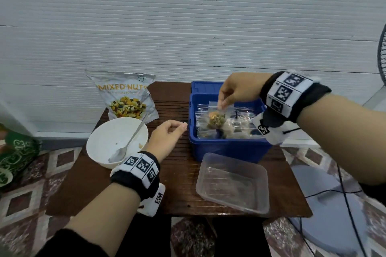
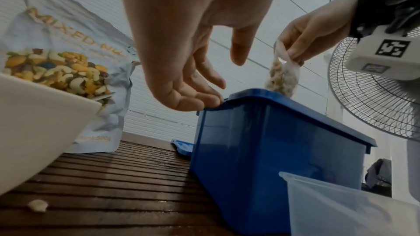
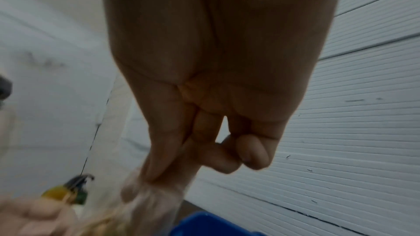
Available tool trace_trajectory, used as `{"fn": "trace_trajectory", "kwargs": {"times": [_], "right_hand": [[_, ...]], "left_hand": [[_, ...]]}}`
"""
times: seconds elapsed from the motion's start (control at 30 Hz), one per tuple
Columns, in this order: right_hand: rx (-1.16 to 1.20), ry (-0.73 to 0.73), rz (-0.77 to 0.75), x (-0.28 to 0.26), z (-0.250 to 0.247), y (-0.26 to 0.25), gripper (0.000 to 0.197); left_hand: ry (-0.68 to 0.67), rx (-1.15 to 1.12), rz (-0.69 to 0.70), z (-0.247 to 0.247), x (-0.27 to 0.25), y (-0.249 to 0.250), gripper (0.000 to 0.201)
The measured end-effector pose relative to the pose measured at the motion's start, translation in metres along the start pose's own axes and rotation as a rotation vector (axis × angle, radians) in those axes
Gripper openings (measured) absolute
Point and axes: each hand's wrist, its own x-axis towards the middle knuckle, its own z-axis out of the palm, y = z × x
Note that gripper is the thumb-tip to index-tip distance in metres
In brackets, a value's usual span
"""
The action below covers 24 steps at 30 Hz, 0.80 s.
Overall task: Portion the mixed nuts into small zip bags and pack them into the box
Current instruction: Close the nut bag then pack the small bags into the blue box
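1. Right now the right hand pinches the top edge of a small zip bag filled with nuts, fingers clamped together on the plastic; the bag hangs over the open blue box.
2. Bag bottom sits at about rim level in the left wrist view; cannot tell whether it touches the bags under it.
3. Blue box stands on the table, right of centre, with more zip bags lying inside; some look filled, exact count unclear.
4. Left hand hangs just beside the box's left wall, fingers loosely curled and apart, holding nothing.
5. White bowl left of that hand, nearly empty, a spoon leaning in it.
6. Mixed nuts pouch stands behind the bowl against the wall.
7. Clear plastic tub lies in front of the box, near the table edge.
8. One loose nut lies on the table by the bowl.
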Motion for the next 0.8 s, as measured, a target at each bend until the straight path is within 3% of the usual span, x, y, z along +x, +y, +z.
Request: {"fn": "trace_trajectory", "kwargs": {"times": [0.1, 0.2, 0.47, 0.6, 0.8], "right_hand": [[-0.156, -0.145, 0.003, 0.028, 0.005, -0.003, 0.016], [-0.234, -0.265, 0.001, 0.054, 0.019, -0.002, 0.018], [-0.144, -0.577, -0.059, 0.098, 0.047, -0.001, 0.014], [-0.116, -0.675, -0.050, 0.111, 0.057, 0.001, 0.017], [-0.124, -0.692, -0.068, 0.113, 0.067, 0.002, 0.026]], "left_hand": [[0.001, -0.048, -0.004, 0.004, 0.009, 0.003, 0.008], [-0.021, -0.099, -0.032, 0.008, 0.018, 0.003, 0.016], [-0.082, -0.166, -0.048, 0.015, 0.034, -0.002, 0.023], [-0.063, -0.179, -0.059, 0.018, 0.037, -0.007, 0.018], [-0.057, -0.195, -0.074, 0.019, 0.038, -0.010, 0.017]]}}
